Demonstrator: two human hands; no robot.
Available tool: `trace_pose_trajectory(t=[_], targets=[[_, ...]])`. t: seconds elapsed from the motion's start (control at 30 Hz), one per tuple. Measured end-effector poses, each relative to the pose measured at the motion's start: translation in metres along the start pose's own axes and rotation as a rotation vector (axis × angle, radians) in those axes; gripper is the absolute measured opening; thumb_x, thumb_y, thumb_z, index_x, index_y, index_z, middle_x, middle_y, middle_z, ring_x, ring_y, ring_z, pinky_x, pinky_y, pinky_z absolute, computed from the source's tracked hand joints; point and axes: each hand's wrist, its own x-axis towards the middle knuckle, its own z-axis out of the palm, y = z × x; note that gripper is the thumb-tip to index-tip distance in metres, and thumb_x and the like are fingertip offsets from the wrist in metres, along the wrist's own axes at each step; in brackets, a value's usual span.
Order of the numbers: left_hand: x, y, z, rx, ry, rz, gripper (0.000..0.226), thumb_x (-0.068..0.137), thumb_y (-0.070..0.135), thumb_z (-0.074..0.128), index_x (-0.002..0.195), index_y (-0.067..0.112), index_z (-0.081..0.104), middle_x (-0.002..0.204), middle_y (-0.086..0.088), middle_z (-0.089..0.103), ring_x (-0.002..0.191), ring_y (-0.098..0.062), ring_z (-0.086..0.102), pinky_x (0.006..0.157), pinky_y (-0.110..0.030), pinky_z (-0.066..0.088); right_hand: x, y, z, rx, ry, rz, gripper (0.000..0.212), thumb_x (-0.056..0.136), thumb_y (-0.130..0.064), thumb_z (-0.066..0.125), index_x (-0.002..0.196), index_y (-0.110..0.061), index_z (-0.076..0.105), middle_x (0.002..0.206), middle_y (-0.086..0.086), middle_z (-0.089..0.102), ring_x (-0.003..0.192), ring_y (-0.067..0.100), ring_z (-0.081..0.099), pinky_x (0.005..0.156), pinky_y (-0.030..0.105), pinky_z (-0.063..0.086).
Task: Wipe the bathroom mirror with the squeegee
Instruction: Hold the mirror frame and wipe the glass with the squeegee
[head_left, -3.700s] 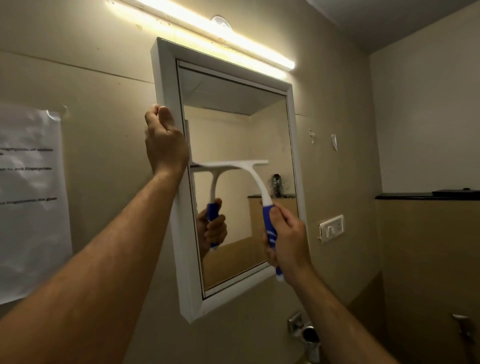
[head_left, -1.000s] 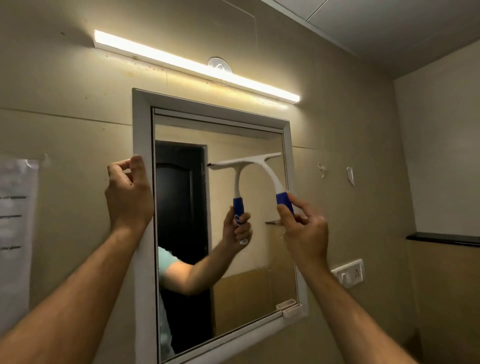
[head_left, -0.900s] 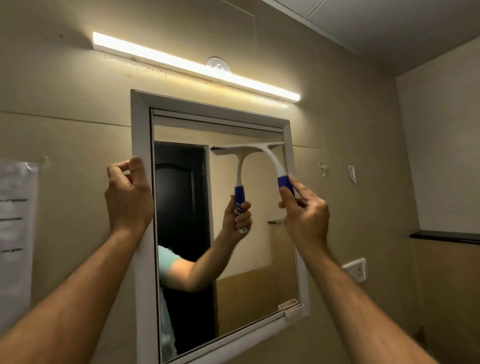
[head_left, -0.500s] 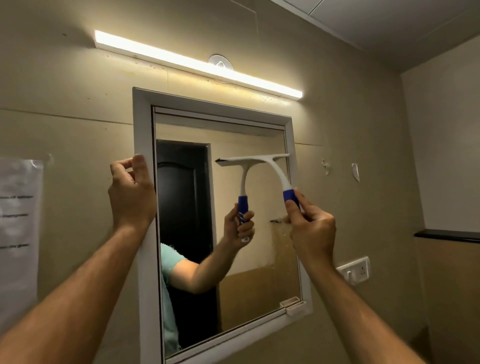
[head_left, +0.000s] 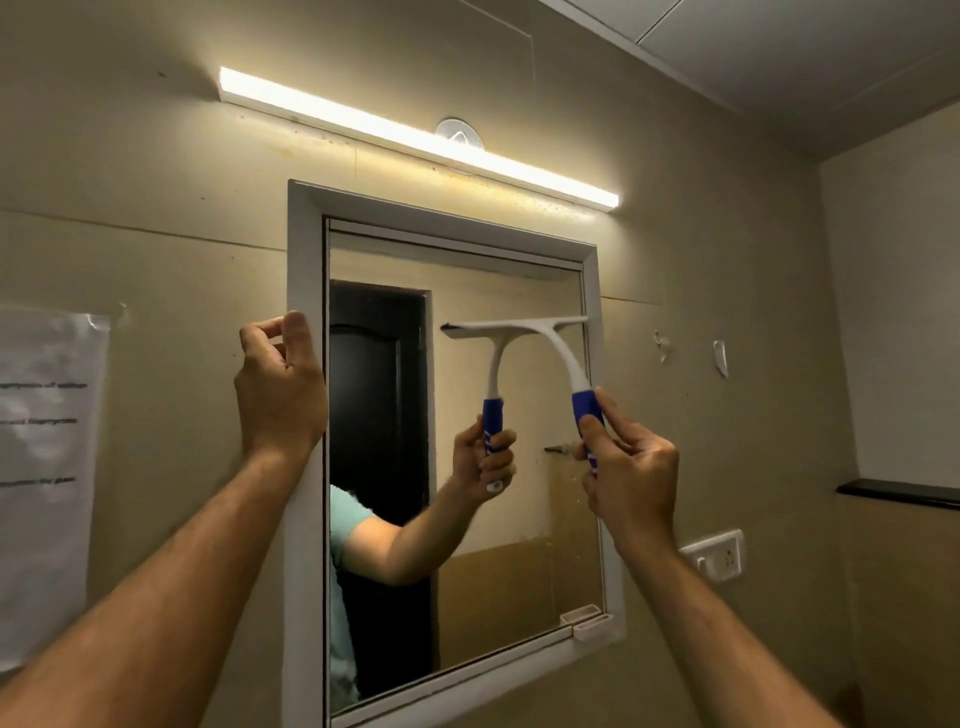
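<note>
A bathroom mirror (head_left: 524, 551) in a white frame (head_left: 304, 249) hangs on the beige wall. My right hand (head_left: 631, 473) grips the blue handle of a white squeegee (head_left: 566, 358). Its blade lies flat against the glass in the upper right part of the mirror, its right end at the frame. My left hand (head_left: 280, 389) clasps the left edge of the frame at about blade height. The glass reflects the squeegee, my arm and a dark door.
A lit tube light (head_left: 415, 137) runs above the mirror. A printed paper sheet (head_left: 44, 467) is taped to the wall at left. A switch socket (head_left: 719, 553) and a dark ledge (head_left: 898, 492) are at right. Small wall hooks (head_left: 719, 357) sit right of the frame.
The squeegee went up the glass about a second ago and has since slid down a little along the right side. My left hand has stayed on the frame.
</note>
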Motion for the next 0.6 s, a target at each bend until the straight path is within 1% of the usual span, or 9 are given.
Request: trace_pose_trajectory(t=[0.03, 0.07, 0.13, 0.2, 0.27, 0.33, 0.4, 0.47, 0.6], targets=[[0.001, -0.004, 0.000, -0.019, -0.016, -0.002, 0.048, 0.100, 0.047, 0.032, 0.125, 0.007, 0.043, 0.096, -0.008, 0.056, 0.065, -0.003, 0.049, 0.053, -0.017, 0.034, 0.001, -0.003, -0.001, 0.007, 0.005, 0.006, 0.037, 0.092, -0.026, 0.062, 0.129, -0.021, 0.063, 0.078, 0.010, 0.070, 0.059, 0.022, 0.057, 0.049, 0.029, 0.047], [0.000, 0.002, -0.001, 0.003, -0.015, 0.017, 0.047, 0.101, 0.045, 0.032, 0.125, 0.007, 0.043, 0.095, -0.007, 0.056, 0.064, -0.001, 0.047, 0.052, -0.016, 0.032, 0.004, -0.008, -0.001, 0.005, 0.005, 0.000, 0.036, 0.092, -0.025, 0.062, 0.128, -0.021, 0.063, 0.078, 0.009, 0.070, 0.060, 0.022, 0.059, 0.050, 0.029, 0.047], [-0.003, 0.006, -0.002, 0.010, -0.013, 0.016, 0.046, 0.101, 0.044, 0.032, 0.125, 0.006, 0.043, 0.095, -0.006, 0.055, 0.063, 0.001, 0.045, 0.051, -0.015, 0.030, 0.015, -0.020, 0.002, -0.029, -0.005, -0.044, 0.035, 0.093, -0.026, 0.061, 0.128, -0.023, 0.063, 0.082, 0.007, 0.072, 0.064, 0.021, 0.062, 0.052, 0.030, 0.048], [-0.004, 0.008, -0.003, 0.003, -0.021, 0.015, 0.046, 0.101, 0.044, 0.032, 0.125, 0.006, 0.043, 0.095, -0.007, 0.055, 0.063, 0.000, 0.045, 0.051, -0.015, 0.030, 0.026, -0.029, 0.007, -0.069, -0.014, -0.092, 0.035, 0.094, -0.028, 0.060, 0.129, -0.024, 0.062, 0.092, 0.006, 0.074, 0.069, 0.018, 0.065, 0.054, 0.027, 0.048], [-0.003, 0.008, -0.004, 0.001, -0.030, 0.009, 0.046, 0.101, 0.044, 0.032, 0.125, 0.007, 0.043, 0.094, -0.007, 0.055, 0.064, 0.000, 0.046, 0.052, -0.016, 0.030, 0.030, -0.031, 0.012, -0.092, -0.021, -0.102, 0.036, 0.095, -0.028, 0.059, 0.131, -0.024, 0.060, 0.100, 0.006, 0.074, 0.069, 0.016, 0.065, 0.054, 0.025, 0.047], [-0.003, 0.007, -0.004, -0.005, -0.031, 0.005, 0.046, 0.101, 0.045, 0.032, 0.125, 0.007, 0.043, 0.095, -0.006, 0.055, 0.065, -0.002, 0.047, 0.052, -0.017, 0.030, 0.024, -0.027, 0.011, -0.092, -0.028, -0.081, 0.037, 0.095, -0.027, 0.058, 0.132, -0.022, 0.059, 0.095, 0.006, 0.072, 0.067, 0.014, 0.062, 0.054, 0.026, 0.047], [-0.002, 0.006, -0.003, 0.000, -0.024, 0.009, 0.046, 0.101, 0.045, 0.032, 0.124, 0.007, 0.043, 0.095, -0.006, 0.055, 0.068, -0.008, 0.048, 0.053, -0.017, 0.030, 0.011, -0.014, 0.005, -0.073, -0.021, -0.035, 0.037, 0.095, -0.026, 0.058, 0.131, -0.022, 0.060, 0.084, 0.007, 0.070, 0.066, 0.019, 0.061, 0.055, 0.029, 0.048], [-0.001, 0.004, -0.002, -0.005, -0.024, 0.007, 0.046, 0.101, 0.045, 0.032, 0.124, 0.007, 0.044, 0.095, -0.006, 0.055, 0.071, -0.011, 0.049, 0.053, -0.017, 0.031, -0.005, 0.004, -0.004, -0.059, -0.004, 0.015, 0.038, 0.093, -0.026, 0.060, 0.130, -0.022, 0.061, 0.077, 0.009, 0.068, 0.064, 0.022, 0.060, 0.053, 0.031, 0.047], [-0.001, 0.003, -0.001, -0.014, -0.024, 0.009, 0.047, 0.100, 0.047, 0.032, 0.123, 0.008, 0.043, 0.094, -0.006, 0.055, 0.066, -0.004, 0.048, 0.053, -0.017, 0.032, -0.026, 0.028, -0.016, -0.052, 0.016, 0.061, 0.038, 0.090, -0.023, 0.064, 0.128, -0.018, 0.063, 0.074, 0.009, 0.069, 0.062, 0.023, 0.059, 0.050, 0.031, 0.048]])
